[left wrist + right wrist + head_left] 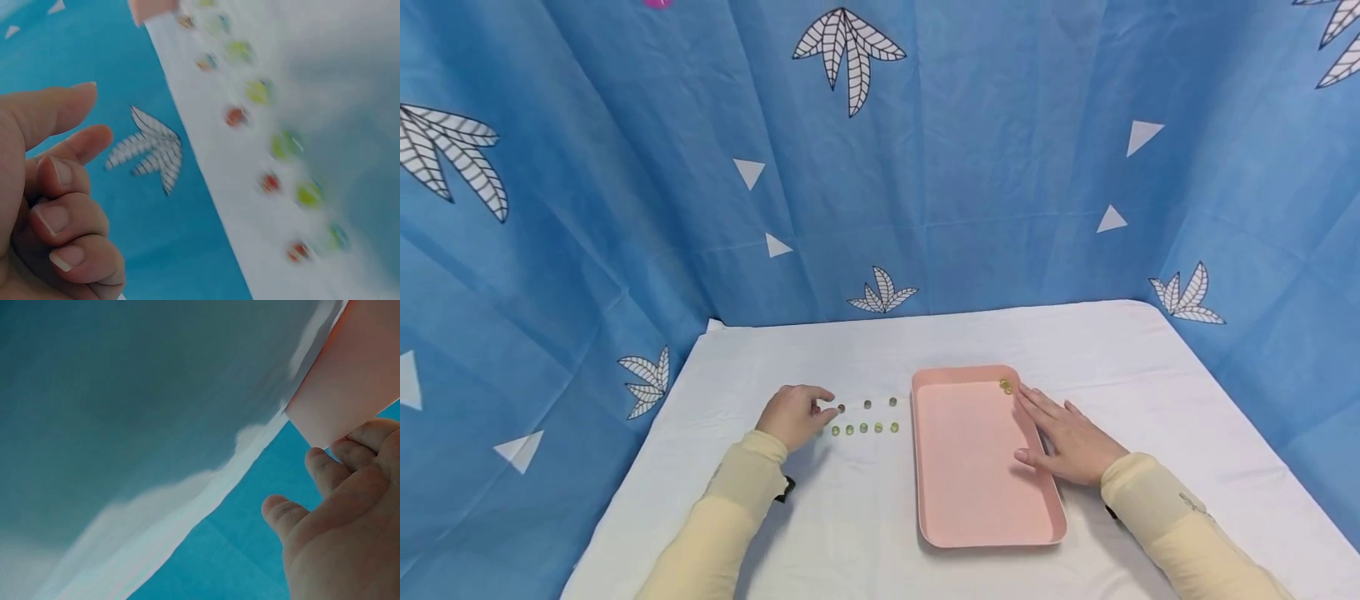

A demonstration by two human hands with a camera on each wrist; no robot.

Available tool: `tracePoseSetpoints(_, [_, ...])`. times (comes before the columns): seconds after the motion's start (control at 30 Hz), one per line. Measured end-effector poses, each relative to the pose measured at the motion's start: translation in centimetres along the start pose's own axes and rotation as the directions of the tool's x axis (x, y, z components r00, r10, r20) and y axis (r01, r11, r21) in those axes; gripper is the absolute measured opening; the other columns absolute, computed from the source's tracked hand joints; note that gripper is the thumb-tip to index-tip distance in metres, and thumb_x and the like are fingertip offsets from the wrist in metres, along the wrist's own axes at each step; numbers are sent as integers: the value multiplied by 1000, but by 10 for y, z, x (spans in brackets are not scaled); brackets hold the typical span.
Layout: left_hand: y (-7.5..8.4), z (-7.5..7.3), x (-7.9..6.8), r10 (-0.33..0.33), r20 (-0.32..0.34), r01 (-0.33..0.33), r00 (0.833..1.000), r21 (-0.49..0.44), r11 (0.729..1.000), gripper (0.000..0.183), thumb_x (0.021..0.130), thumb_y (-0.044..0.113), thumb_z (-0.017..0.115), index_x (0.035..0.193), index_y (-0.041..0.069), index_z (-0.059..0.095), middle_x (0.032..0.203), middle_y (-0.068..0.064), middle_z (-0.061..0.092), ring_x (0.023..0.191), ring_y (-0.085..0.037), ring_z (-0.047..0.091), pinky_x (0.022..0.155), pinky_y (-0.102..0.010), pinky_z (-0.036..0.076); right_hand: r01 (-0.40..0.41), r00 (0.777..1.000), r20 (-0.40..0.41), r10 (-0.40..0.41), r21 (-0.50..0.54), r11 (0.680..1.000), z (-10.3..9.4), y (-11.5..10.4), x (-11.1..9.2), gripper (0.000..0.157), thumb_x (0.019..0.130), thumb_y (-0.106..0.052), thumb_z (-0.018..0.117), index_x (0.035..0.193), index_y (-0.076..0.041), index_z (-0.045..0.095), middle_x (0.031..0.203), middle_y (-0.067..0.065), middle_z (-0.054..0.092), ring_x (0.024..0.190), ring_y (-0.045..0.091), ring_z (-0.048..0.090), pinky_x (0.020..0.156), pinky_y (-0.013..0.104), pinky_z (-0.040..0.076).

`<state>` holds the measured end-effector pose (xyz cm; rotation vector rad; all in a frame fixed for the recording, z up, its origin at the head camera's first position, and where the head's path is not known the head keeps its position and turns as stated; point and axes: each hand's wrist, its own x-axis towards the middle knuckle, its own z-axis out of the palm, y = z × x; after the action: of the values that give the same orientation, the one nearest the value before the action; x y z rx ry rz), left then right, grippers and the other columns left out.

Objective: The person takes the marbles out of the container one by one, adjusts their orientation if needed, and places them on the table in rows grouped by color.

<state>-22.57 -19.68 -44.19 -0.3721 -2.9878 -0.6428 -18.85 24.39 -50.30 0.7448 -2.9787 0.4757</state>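
Two rows of glass marbles lie on the white cloth. The nearer row holds several green-yellow marbles (863, 428); the farther row has brownish-red marbles (867, 404), some hidden behind my left hand (796, 416). That hand hovers at the left end of the rows, thumb and forefinger stretched out and apart beside a brownish-red marble. Its other fingers curl inward, and no marble shows between them in the left wrist view. My right hand (1071, 440) rests with fairly straight fingers on the right rim of a pink tray (977, 467). A few yellow-green marbles (1006, 386) sit in the tray's far right corner.
The table (820, 533) is covered with white cloth, and its far edge meets a blue patterned curtain (1000, 167). More curtain hangs at the left and right. The tray stands right of the marble rows, close to their right end.
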Motion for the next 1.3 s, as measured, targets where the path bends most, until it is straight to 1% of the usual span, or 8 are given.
tracePoseSetpoints(0.23, [35,15,21,87,55,-87,995,-2,996,25,85,28,75,106,13,74,59,9,52,56,-11,46,56,-29,40,-2,1000,-1,2,-3,1000,4,3,-1,93,87,-66,53,152,-7,25,157,11,23,141,32,27,107,62,22])
tracePoseSetpoints(0.37, [55,25,34,116,86,-114,990,-21,993,25,86,29,73,106,14,74,62,8,53,59,-11,47,57,-27,41,-10,1000,-6,10,4,1000,4,3,-2,93,87,-66,54,152,-7,24,157,11,23,141,32,27,107,62,22])
tracePoseSetpoints(0.6, [91,41,54,192,133,-188,972,-39,981,27,88,31,71,110,15,73,63,10,55,63,-8,49,60,-24,43,-23,1000,-14,23,15,1000,6,3,-3,93,87,-65,55,152,-7,24,157,12,23,141,33,26,107,62,22])
tracePoseSetpoints(0.8, [120,51,66,210,167,-204,963,-51,978,29,88,33,71,112,16,73,63,9,57,64,-7,49,61,-21,43,-36,999,-12,37,17,999,7,4,-3,94,87,-66,54,152,-6,23,158,11,22,142,33,24,107,62,21])
tracePoseSetpoints(0.9, [132,57,74,224,185,-222,957,-30,975,29,88,34,71,112,18,73,77,11,63,71,-5,52,66,-20,45,-34,999,-13,35,17,999,6,3,-2,94,86,-66,54,152,-6,23,158,10,22,142,33,25,107,62,21])
tracePoseSetpoints(1.03, [145,67,83,233,221,-236,947,-14,972,29,89,35,70,112,19,72,93,8,68,80,-5,56,74,-22,48,-34,999,-15,34,18,999,4,2,-1,93,87,-65,55,152,-6,24,157,10,22,141,33,25,107,62,22])
tracePoseSetpoints(1.13, [153,77,91,236,238,-239,942,-18,971,28,89,35,70,113,20,72,99,7,69,81,-5,56,78,-23,48,-36,999,-15,36,15,999,4,2,0,93,87,-65,55,152,-7,24,157,11,23,141,33,25,107,62,22])
tracePoseSetpoints(1.3, [167,91,101,195,284,-195,939,-30,980,26,89,37,69,113,25,71,103,10,67,83,-5,56,77,-26,48,-31,999,-19,31,17,999,3,1,1,93,87,-65,55,152,-6,25,157,12,23,141,33,25,107,62,22])
